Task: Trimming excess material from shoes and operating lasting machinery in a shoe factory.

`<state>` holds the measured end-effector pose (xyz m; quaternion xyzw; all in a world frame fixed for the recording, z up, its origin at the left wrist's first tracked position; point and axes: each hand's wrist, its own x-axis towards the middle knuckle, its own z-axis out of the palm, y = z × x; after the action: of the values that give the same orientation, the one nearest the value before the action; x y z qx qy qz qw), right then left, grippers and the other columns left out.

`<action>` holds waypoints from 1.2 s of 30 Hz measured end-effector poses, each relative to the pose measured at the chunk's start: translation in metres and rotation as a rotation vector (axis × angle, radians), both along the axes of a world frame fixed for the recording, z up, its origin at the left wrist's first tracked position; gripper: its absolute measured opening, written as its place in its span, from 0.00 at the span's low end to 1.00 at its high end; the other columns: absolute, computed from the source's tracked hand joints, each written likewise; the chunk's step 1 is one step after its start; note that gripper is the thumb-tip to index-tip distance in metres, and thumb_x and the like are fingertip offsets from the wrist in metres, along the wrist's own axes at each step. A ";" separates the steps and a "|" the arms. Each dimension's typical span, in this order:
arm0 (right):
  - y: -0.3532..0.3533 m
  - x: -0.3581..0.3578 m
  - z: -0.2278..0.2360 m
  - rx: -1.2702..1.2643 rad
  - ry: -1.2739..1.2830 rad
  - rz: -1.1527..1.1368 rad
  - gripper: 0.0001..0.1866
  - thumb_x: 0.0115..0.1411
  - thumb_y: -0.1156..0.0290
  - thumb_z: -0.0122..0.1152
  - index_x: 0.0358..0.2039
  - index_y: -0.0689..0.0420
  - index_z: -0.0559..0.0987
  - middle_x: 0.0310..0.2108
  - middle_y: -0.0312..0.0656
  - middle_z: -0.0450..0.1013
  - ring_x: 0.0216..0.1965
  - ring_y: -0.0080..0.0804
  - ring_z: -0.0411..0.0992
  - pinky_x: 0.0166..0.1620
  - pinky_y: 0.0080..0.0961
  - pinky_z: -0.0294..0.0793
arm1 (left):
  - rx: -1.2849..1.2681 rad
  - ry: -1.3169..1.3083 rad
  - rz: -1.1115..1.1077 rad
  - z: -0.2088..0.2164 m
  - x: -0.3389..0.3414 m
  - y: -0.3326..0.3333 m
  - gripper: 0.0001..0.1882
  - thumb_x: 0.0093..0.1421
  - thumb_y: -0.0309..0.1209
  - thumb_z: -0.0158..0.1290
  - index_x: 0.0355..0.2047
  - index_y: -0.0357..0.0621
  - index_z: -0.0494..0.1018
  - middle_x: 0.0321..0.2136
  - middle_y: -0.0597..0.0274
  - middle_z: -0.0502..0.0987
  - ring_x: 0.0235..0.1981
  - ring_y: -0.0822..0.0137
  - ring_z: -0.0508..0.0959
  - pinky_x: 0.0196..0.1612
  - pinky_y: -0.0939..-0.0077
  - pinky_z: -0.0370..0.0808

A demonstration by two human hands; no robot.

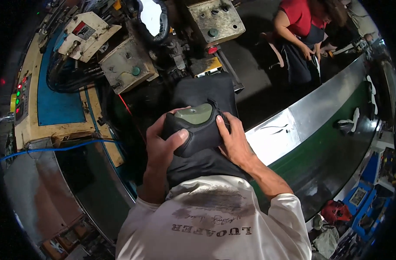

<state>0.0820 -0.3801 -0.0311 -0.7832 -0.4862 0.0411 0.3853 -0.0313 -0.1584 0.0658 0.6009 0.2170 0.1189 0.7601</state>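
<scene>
Between my two hands sits a black shoe upper point(201, 139), held over my lap. A green shoe last point(193, 114) with a small hole in its top shows through the upper's opening. My left hand point(162, 138) wraps the left side, its thumb pressed on the black material near the rim. Along the right side lies my right hand point(236, 138), its fingers gripping the upper beside the opening. The underside of the upper and several of my fingertips are hidden. Black cloth point(204, 89) covers my legs beneath it.
Ahead stand two worn control boxes point(217, 21) and a machine part with a red knob point(212, 50). A green conveyor belt point(310, 173) with a metal edge point(271, 134) curves along my right, carrying white pieces point(355, 119). Beyond it a person point(302, 39) works. A blue cable point(68, 148) runs left.
</scene>
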 end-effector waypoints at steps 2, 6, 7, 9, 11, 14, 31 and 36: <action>-0.004 -0.003 0.005 -0.056 0.007 -0.004 0.63 0.46 0.83 0.77 0.80 0.50 0.53 0.66 0.65 0.62 0.63 0.68 0.66 0.65 0.52 0.69 | -0.062 0.052 -0.054 -0.009 0.004 0.003 0.36 0.55 0.25 0.62 0.66 0.33 0.73 0.60 0.54 0.80 0.59 0.66 0.79 0.66 0.70 0.71; -0.003 -0.010 0.027 -0.060 0.645 0.041 0.61 0.60 0.70 0.77 0.82 0.55 0.41 0.70 0.65 0.61 0.69 0.65 0.64 0.72 0.43 0.61 | 0.204 -0.069 -0.112 -0.037 0.028 0.012 0.51 0.57 0.30 0.66 0.78 0.38 0.54 0.68 0.52 0.71 0.67 0.59 0.74 0.69 0.65 0.69; -0.002 -0.015 0.023 -0.031 0.754 0.039 0.61 0.60 0.69 0.78 0.82 0.56 0.43 0.74 0.62 0.56 0.74 0.58 0.58 0.75 0.41 0.57 | -0.011 -0.132 -0.107 -0.050 0.039 0.008 0.50 0.57 0.30 0.66 0.78 0.38 0.55 0.67 0.52 0.71 0.65 0.60 0.74 0.68 0.66 0.70; -0.007 -0.015 0.017 -0.018 0.905 0.051 0.60 0.61 0.62 0.78 0.82 0.57 0.45 0.79 0.57 0.51 0.79 0.49 0.51 0.78 0.40 0.52 | -0.136 -0.168 -0.039 -0.084 0.048 0.005 0.47 0.59 0.31 0.66 0.76 0.39 0.58 0.65 0.52 0.73 0.62 0.62 0.76 0.67 0.68 0.70; -0.025 0.002 -0.010 0.003 0.936 0.069 0.57 0.63 0.59 0.76 0.81 0.57 0.48 0.79 0.58 0.51 0.80 0.50 0.50 0.78 0.41 0.51 | -0.159 -0.135 -0.081 -0.098 0.047 -0.001 0.47 0.59 0.32 0.66 0.76 0.39 0.59 0.65 0.52 0.73 0.63 0.62 0.75 0.68 0.68 0.68; -0.015 0.042 -0.010 0.185 1.123 0.023 0.48 0.69 0.54 0.69 0.80 0.56 0.54 0.78 0.56 0.55 0.78 0.47 0.53 0.77 0.43 0.53 | -0.129 -0.105 -0.123 -0.113 0.051 -0.005 0.47 0.60 0.33 0.66 0.77 0.40 0.59 0.66 0.53 0.71 0.66 0.61 0.71 0.71 0.67 0.63; 0.022 0.093 -0.034 0.137 1.240 0.143 0.40 0.69 0.63 0.69 0.77 0.57 0.63 0.68 0.46 0.70 0.66 0.32 0.68 0.70 0.31 0.64 | -0.578 -0.150 -0.319 -0.153 0.061 -0.005 0.44 0.76 0.55 0.48 0.82 0.50 0.45 0.77 0.58 0.57 0.75 0.61 0.60 0.77 0.61 0.56; 0.016 0.091 -0.044 0.130 1.185 0.068 0.39 0.70 0.64 0.68 0.77 0.57 0.64 0.63 0.45 0.73 0.61 0.30 0.70 0.67 0.29 0.67 | -0.238 -0.018 -0.270 -0.144 0.067 -0.020 0.38 0.78 0.50 0.48 0.80 0.49 0.50 0.73 0.54 0.61 0.71 0.60 0.64 0.74 0.63 0.60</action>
<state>0.1727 -0.3638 -0.0755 -0.5856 -0.2146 0.4536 0.6367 0.0355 -0.1789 -0.0783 0.5294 0.1400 -0.0055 0.8367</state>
